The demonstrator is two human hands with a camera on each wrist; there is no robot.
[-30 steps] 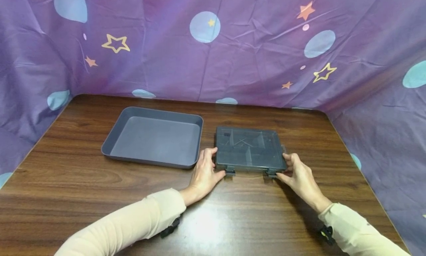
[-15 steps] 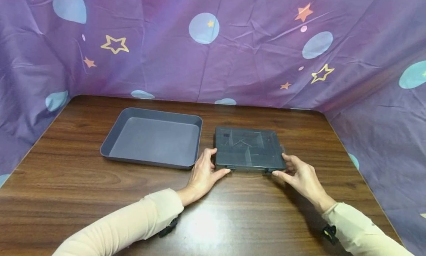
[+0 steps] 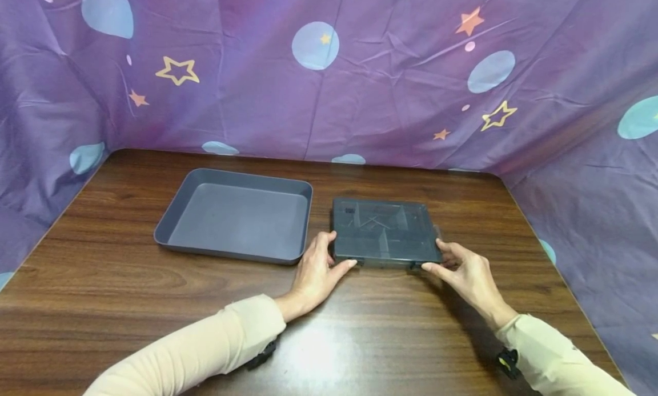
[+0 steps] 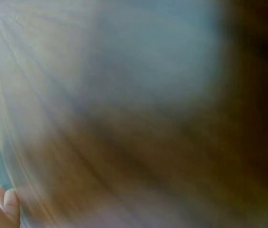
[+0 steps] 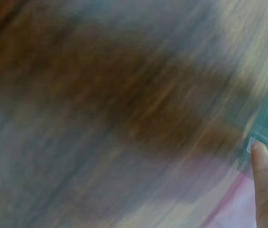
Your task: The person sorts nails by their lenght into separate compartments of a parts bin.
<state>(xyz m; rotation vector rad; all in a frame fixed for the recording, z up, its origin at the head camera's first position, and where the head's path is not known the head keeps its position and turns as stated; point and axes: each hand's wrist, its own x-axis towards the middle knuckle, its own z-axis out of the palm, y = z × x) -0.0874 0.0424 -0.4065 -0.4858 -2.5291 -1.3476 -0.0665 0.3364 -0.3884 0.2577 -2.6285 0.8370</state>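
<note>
A dark see-through plastic compartment box (image 3: pixel 384 230) lies flat on the table with its lid down. Through the lid, dividers and a few thin pieces show faintly. My left hand (image 3: pixel 313 273) grips its front left corner, fingers along the side and thumb against the left front latch. At the opposite corner my right hand (image 3: pixel 470 276) does the same, its thumb at the right front latch. Both latches are mostly covered by the thumbs. In the right wrist view, fingertips (image 5: pixel 262 161) touch the box's side; the left wrist view is mostly blur, with fingertips (image 4: pixel 10 202) at the lower left.
A shallow grey rectangular tray (image 3: pixel 239 219) with nothing in it stands left of the box, close to my left hand. Beneath everything is a brown wood-grain table (image 3: pixel 128 287). A purple curtain (image 3: pixel 401 87) with stars and planets hangs around its back and sides.
The two front latches stuck out from the box a second ago; they are now folded up against its front edge, thumbs on them. Box and tray stay in place.
</note>
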